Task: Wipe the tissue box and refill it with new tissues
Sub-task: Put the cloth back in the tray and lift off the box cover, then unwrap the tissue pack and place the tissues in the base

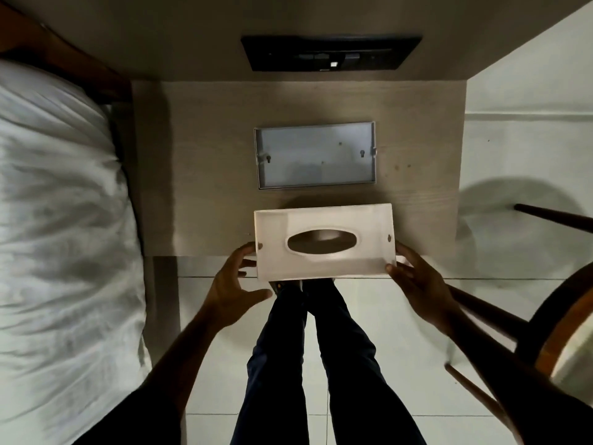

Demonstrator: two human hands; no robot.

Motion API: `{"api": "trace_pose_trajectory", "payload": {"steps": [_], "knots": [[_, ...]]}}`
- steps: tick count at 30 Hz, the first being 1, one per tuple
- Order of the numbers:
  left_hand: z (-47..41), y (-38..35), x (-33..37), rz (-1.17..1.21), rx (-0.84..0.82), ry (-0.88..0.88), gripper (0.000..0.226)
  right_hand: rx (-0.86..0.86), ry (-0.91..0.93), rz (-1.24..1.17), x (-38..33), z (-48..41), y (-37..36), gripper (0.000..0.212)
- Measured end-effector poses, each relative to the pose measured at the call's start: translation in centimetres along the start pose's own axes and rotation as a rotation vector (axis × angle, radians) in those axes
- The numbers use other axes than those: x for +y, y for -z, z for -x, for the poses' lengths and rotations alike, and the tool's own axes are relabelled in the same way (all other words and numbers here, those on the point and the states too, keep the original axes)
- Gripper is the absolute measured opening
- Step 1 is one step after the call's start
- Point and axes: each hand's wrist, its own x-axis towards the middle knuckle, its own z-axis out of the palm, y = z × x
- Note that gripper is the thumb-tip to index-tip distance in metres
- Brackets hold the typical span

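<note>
The white tissue box cover [324,220] with its oval slot hangs over the front edge of the wooden bedside table [205,175]. It looks empty; the table shows through the slot. My left hand [236,282] touches its left end with the fingers spread. My right hand [415,279] grips the right end, thumb on the front corner. The box's grey base tray [314,155] lies flat and empty further back on the table. No tissues or cloth are in view.
A bed with white linen [61,220] runs along the left. A dark switch panel [330,53] sits on the wall behind the table. A wooden chair [552,322] stands at the right on the white tiled floor [369,303]. My legs are below the box.
</note>
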Motion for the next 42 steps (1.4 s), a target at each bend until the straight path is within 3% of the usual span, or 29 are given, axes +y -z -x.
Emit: {"api": "trace_pose_trajectory", "payload": {"steps": [9,23,30,34,39,42], "knots": [[-3.8,-0.4,-0.8,0.064,0.085,-0.016,0.089,0.085,0.060,0.059,-0.8,-3.2,-3.0,0.059],[-4.1,-0.1,0.7,0.040,0.185,-0.020,0.093,0.218,0.125,-0.012,-1.0,-2.5,-4.0,0.052],[0.2,-1.4,5.6,-0.210,0.352,-0.285,0.082,0.402,0.074,-0.089,0.3,6.3,-3.1,0.063],[2.6,-4.3,9.4,-0.310,0.247,-0.365,0.085,0.554,0.042,-0.209,0.8,13.5,-1.4,0.060],[6.6,-13.1,16.1,-0.328,-0.035,-0.473,0.080,0.784,-0.033,-0.299,4.6,22.1,2.2,0.055],[10.3,-21.1,19.1,-0.382,-0.188,-0.687,0.077,0.970,-0.083,-0.340,8.9,26.4,4.7,0.046]]}}
